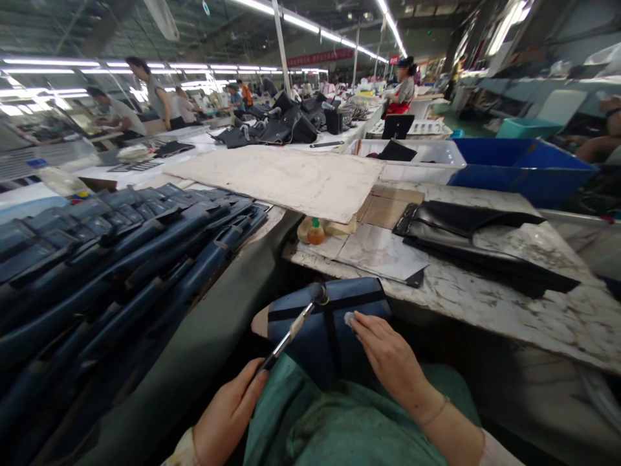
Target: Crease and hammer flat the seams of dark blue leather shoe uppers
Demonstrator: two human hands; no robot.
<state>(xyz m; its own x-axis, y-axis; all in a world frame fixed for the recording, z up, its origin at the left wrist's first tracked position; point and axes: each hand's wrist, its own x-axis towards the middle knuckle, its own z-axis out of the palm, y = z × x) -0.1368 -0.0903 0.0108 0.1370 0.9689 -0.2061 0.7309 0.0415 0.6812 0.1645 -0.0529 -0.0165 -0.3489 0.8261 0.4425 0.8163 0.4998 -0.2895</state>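
Observation:
My left hand [233, 404] is closed around the dark grip of a hammer [296, 322]. Its metal shaft slants up and right to a round dark head. Under that head lies a dark blue leather-like piece [356, 294] with crossing black strips and a pale tip at its left end. It rests at my lap, partly over a green apron [310, 414]. On the right side of the piece, my right hand [388, 359] has its fingers pressed together on a small whitish, translucent object [348, 318], whose kind I cannot make out.
Stacked dark blue pieces [136, 259] cover the left table. A cream sheet [291, 171] spans ahead, with a small orange bottle with a green cap [315, 233] below its edge. Black pieces [466, 236] lie on the right bench. Behind are a blue bin [524, 175] and several people.

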